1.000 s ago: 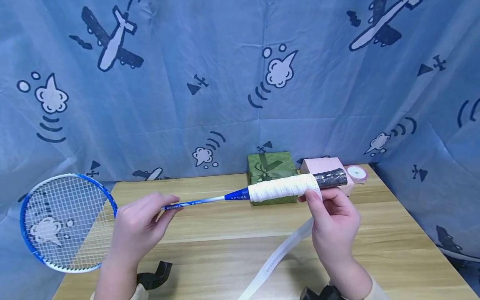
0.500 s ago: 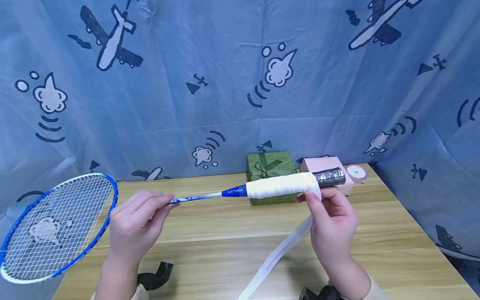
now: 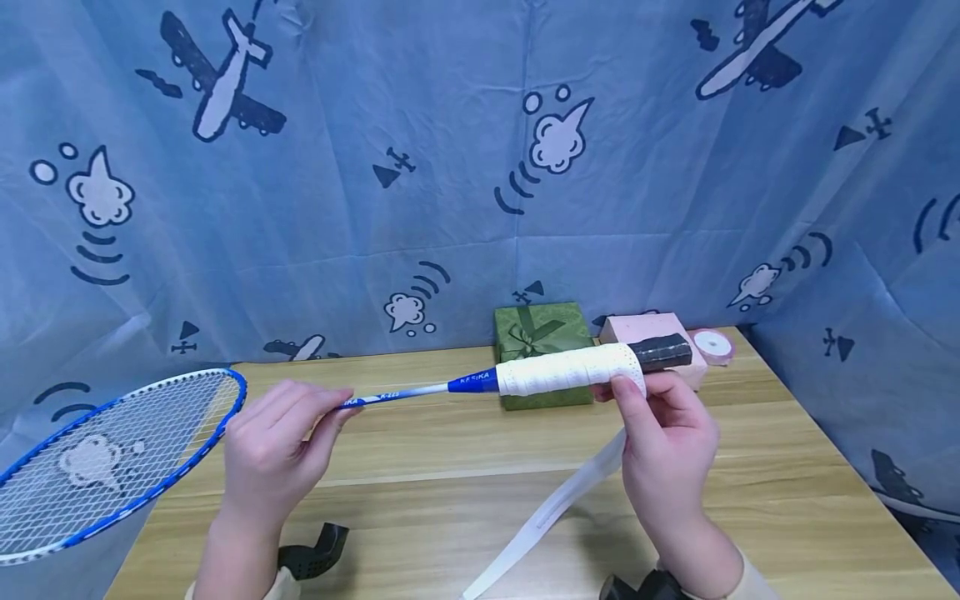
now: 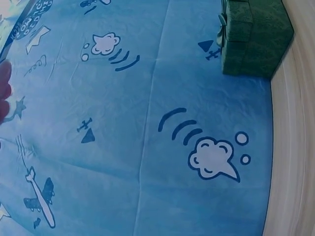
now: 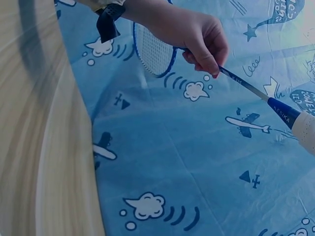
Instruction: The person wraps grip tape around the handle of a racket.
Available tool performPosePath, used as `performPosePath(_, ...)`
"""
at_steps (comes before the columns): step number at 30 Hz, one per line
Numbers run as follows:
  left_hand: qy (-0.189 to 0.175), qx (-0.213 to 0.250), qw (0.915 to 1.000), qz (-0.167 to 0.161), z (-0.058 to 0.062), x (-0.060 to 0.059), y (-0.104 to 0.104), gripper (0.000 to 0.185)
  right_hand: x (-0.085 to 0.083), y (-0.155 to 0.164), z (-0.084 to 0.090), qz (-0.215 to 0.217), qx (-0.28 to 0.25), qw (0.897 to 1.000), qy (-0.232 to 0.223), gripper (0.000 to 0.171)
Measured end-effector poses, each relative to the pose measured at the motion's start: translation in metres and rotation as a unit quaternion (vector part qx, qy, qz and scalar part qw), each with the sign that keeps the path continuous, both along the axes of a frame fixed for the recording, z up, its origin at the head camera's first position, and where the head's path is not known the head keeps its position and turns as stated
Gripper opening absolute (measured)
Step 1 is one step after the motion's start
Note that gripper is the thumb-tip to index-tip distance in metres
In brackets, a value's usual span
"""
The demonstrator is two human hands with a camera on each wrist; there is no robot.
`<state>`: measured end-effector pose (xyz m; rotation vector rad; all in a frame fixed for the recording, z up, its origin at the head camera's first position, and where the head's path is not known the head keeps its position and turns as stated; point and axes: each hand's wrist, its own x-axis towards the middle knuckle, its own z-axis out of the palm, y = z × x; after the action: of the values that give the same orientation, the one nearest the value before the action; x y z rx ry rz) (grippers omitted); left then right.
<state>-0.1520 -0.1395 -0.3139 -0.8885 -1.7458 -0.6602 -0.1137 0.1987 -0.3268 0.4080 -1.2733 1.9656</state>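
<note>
A blue-and-white badminton racket (image 3: pixel 423 392) is held level above the table, strung head to the left. My left hand (image 3: pixel 277 442) pinches its thin shaft between thumb and fingers, also seen in the right wrist view, where the left hand (image 5: pixel 202 42) is near the top. White grip tape (image 3: pixel 566 372) is wound over most of the handle, leaving the black butt end uncovered. With thumb and fingers, my right hand (image 3: pixel 667 450) pinches the tape at the last turn. A loose tape tail hangs from there down to the left. In the left wrist view, only fingertips (image 4: pixel 4 91) show.
Behind the handle, a green gift box (image 3: pixel 543 325) with a bow stands at the table's back edge. Beside it are a pink box (image 3: pixel 645 327) and a pink-and-white ribbon roll (image 3: pixel 712 347). A blue patterned curtain (image 3: pixel 450 167) hangs behind the wooden table (image 3: pixel 420 517).
The racket has rolled about its shaft, its strung head turning from facing me to a flatter tilt and reaching farther left. Both hands stay nearly in place, and the tape tail swings slightly left.
</note>
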Motion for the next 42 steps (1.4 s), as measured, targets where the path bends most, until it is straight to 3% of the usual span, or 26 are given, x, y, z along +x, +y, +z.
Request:
performPosePath(4, -0.014, -0.008, 0.9998, -0.011, -0.0002, -0.0001, -0.0024, 0.036, 0.0009, -0.0001, 0.0003, 0.010, 0.004, 1.000, 0.006, 0.003)
performPosePath(9, -0.029, -0.016, 0.9994, 0.003, -0.0017, 0.0015, -0.0069, 0.038, 0.0008, -0.0010, -0.0018, 0.004, 0.017, 1.000, 0.009, 0.007)
performPosePath(15, -0.023, -0.018, 0.9996, -0.001, -0.0023, 0.0004, -0.0058, 0.038, -0.0008, -0.0003, -0.0037, 0.002, 0.011, 1.000, 0.010, 0.008)
performPosePath(27, -0.052, -0.024, 0.9982, 0.014, -0.0028, 0.0042, -0.0081, 0.038, -0.0008, -0.0006, -0.0028, 0.033, 0.016, 0.998, 0.057, 0.012)
performPosePath(35, -0.041, -0.010, 0.9991, -0.006, -0.0011, 0.0042, -0.0077, 0.037, -0.0016, 0.0014, -0.0058, 0.036, 0.007, 0.998, 0.059, 0.004)
performPosePath(42, -0.069, -0.034, 0.9970, -0.006, -0.0016, 0.0048, -0.0092, 0.035, -0.0001, 0.0022, -0.0056, 0.012, 0.006, 0.999, 0.041, 0.007)
